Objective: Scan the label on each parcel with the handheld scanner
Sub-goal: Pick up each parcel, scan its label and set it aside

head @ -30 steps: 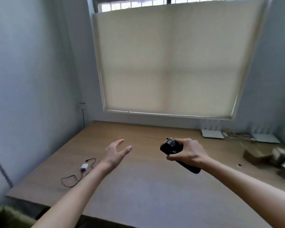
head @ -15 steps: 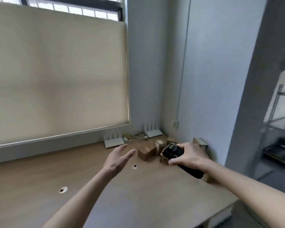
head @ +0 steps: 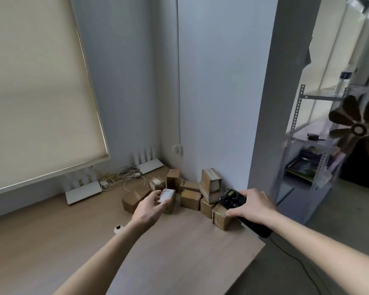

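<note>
A wooden desk fills the grey-walled corner. The view has swung right, and the left hand now pinches a labelled parcel. The right hand still grips the scanner.

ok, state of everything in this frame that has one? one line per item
left hand: fingers curled on the labelled parcel, grip closing.
labelled parcel: on the desk, white label facing up, touched by the left hand.
right hand: grips the scanner.
scanner: held above the parcels, screen up, cable trailing off the desk edge.
parcel pile: small cardboard boxes clustered in the desk corner, some stacked.
window blind: pulled down.
</note>
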